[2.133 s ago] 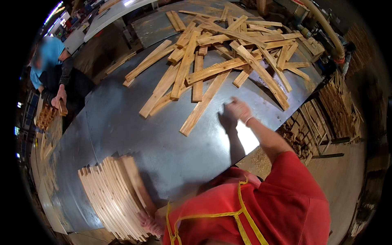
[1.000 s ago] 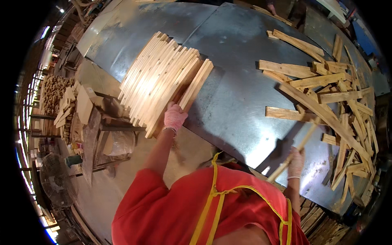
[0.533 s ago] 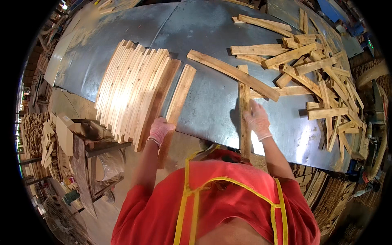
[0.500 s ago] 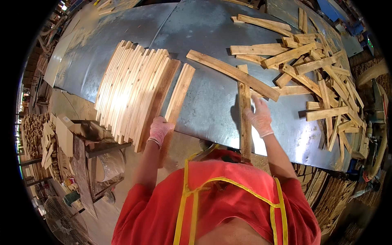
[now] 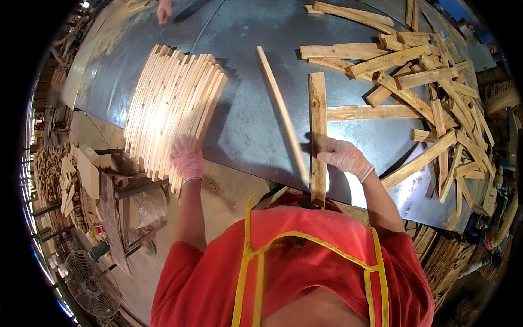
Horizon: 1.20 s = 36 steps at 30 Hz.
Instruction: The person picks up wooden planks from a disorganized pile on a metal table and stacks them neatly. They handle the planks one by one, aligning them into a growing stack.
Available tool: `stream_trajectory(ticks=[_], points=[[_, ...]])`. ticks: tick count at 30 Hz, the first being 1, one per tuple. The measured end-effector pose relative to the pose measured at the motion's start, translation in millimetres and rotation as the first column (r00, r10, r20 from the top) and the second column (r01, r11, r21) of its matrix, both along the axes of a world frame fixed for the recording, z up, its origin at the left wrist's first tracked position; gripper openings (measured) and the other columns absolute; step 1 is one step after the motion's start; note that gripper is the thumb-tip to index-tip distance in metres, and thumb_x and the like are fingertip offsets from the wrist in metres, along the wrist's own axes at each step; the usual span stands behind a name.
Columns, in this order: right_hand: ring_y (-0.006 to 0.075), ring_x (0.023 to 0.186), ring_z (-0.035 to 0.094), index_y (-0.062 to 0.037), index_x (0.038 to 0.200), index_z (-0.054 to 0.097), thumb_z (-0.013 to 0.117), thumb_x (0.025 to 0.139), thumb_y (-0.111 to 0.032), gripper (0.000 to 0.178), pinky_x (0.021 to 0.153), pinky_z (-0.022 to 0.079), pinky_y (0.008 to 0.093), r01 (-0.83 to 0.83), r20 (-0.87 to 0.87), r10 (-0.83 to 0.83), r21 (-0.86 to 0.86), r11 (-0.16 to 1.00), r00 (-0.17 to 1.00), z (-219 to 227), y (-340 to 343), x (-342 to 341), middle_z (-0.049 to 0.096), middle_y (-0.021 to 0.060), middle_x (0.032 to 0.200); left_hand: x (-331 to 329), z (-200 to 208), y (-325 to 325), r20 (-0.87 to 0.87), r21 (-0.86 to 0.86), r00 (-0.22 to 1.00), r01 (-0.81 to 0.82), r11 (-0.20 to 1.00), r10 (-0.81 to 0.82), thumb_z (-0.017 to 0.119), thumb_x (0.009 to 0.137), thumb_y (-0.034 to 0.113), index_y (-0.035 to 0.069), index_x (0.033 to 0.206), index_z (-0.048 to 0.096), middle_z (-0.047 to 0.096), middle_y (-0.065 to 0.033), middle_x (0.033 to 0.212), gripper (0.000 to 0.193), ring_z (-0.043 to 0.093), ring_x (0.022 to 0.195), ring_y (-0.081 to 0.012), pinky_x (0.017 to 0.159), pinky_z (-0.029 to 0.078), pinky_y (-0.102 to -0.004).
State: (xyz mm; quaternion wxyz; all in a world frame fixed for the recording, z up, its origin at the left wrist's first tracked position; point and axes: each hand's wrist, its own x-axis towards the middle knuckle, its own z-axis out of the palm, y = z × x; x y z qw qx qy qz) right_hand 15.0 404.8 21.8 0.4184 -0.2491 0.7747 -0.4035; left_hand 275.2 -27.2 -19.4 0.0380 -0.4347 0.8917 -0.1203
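My gloved left hand [image 5: 187, 159] is closed over the near right end of a row of wooden slats [image 5: 169, 111] set on edge, side by side. My gloved right hand [image 5: 347, 158] grips the right edge of a flat wooden plank [image 5: 317, 125] near its lower half; the thumb and fingers show only in part. Between the hands, a narrow slat [image 5: 280, 111] shows its thin edge and slants toward me, touched by neither hand.
A jumbled pile of wooden planks [image 5: 430, 82] covers the right of the metal table [image 5: 245, 65]. One plank [image 5: 376, 112] lies crosswise beside the gripped one. Another person's hand [image 5: 164, 11] shows at the far left. A floor fan [image 5: 92, 283] stands lower left.
The boards beside my left hand have moved left against the row. The slanting plank has left the upright one and now stands edge-up farther left. Another person's hand has appeared.
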Motion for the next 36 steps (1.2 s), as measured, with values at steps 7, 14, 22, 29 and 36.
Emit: stream_trajectory(ticks=[7,14,22,29,36], points=[[0.0467,0.114,0.069,-0.0045,0.160,0.036,0.076,0.087,-0.054,0.098,0.100,0.055,0.0495,0.336,-0.298,-0.233,0.365,0.868,0.926,-43,-35,50,0.069,0.0316,0.126,-86,-20,154,-0.489,0.301,0.822,0.474,0.827,-0.293,0.085,0.078,0.036,0.008,0.158,0.044,0.061,-0.0210,0.140,0.094,0.064,0.124,-0.0393,0.103,0.053,-0.0501],[0.0238,0.106,0.068,-0.0034,0.147,0.057,0.080,0.097,-0.028,0.060,0.096,0.059,0.0391,0.799,0.835,-0.340,-0.179,0.574,0.432,-47,-28,15,0.071,0.0078,0.116,-116,-2,153,-0.333,0.708,0.943,0.251,0.660,-0.002,0.076,0.085,0.029,0.007,0.154,0.047,0.063,-0.0144,0.117,0.077,0.067,0.106,-0.0292,0.089,0.056,-0.0397],[0.0275,0.108,0.068,0.0040,0.148,0.049,0.074,0.089,-0.002,0.064,0.103,0.056,0.0404,0.868,0.645,-0.627,-0.120,0.481,0.437,-87,-7,75,0.068,0.0151,0.125,-44,-6,74,-0.336,0.888,0.823,0.439,-0.135,0.458,0.063,0.099,0.014,0.008,0.145,0.055,0.064,0.0004,0.094,0.047,0.064,0.077,-0.0138,0.067,0.054,-0.0299],[0.0234,0.111,0.066,0.0000,0.156,0.047,0.068,0.094,-0.004,0.066,0.100,0.054,0.0364,0.915,0.422,-0.813,-0.133,0.381,0.400,-35,-17,77,0.069,0.0129,0.126,21,-12,25,-0.071,0.090,0.936,0.350,0.932,-0.344,0.072,0.082,0.017,0.017,0.158,0.048,0.049,-0.0149,0.161,0.079,0.045,0.148,-0.0362,0.122,0.036,-0.0539],[0.0130,0.069,0.048,-0.0075,0.121,0.056,0.070,0.099,-0.027,0.033,0.062,0.041,0.0271,0.684,0.150,-0.937,-0.720,0.116,0.317,165,88,-170,0.054,-0.0016,0.087,4,-15,22,-0.221,0.232,0.921,0.368,0.900,-0.320,0.078,0.080,0.020,0.014,0.162,0.041,0.044,-0.0164,0.165,0.090,0.044,0.149,-0.0394,0.125,0.032,-0.0521]])
